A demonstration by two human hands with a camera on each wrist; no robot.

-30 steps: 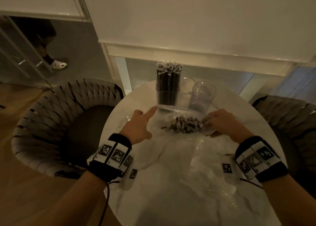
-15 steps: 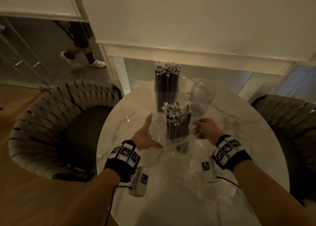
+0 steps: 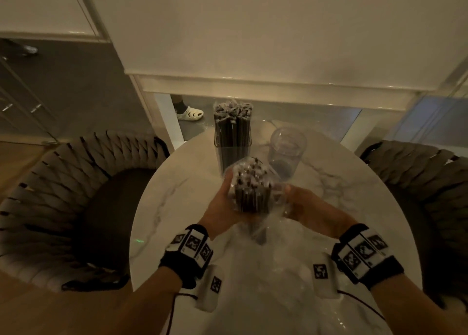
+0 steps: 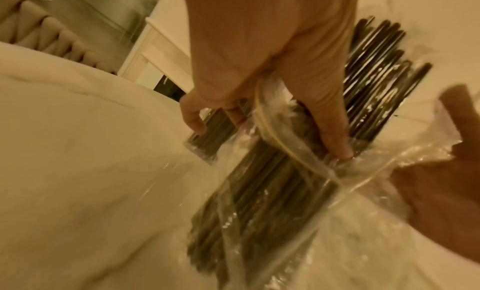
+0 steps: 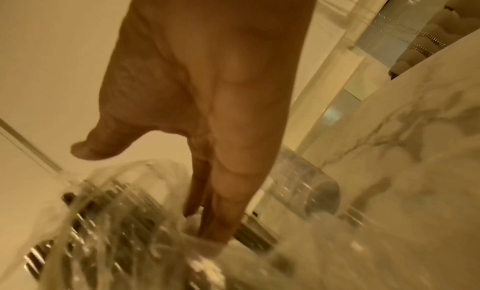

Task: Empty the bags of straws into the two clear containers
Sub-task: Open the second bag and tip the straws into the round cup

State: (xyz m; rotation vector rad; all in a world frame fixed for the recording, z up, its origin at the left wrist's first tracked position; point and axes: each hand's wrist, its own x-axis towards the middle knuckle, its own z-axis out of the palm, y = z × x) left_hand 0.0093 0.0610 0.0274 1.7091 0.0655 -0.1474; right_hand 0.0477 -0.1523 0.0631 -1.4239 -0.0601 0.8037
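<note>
A clear plastic bag of dark straws stands upright over the marble table, with the straw tips pointing up. My left hand grips its left side. In the left wrist view that left hand has its fingers curled round the bag of straws. My right hand presses the bag's right side with straight fingers and the thumb held apart. Behind the bag stand a clear container full of straws and an empty clear container, which the right wrist view also shows as the empty container.
Crumpled clear plastic lies on the near part of the table. A woven chair stands at the left and another chair at the right. A person's foot in a white shoe is on the floor beyond the table.
The bag was lying flat with its mouth held open; it now stands upright. Both hands have drawn in and closed against its sides, nearer to me.
</note>
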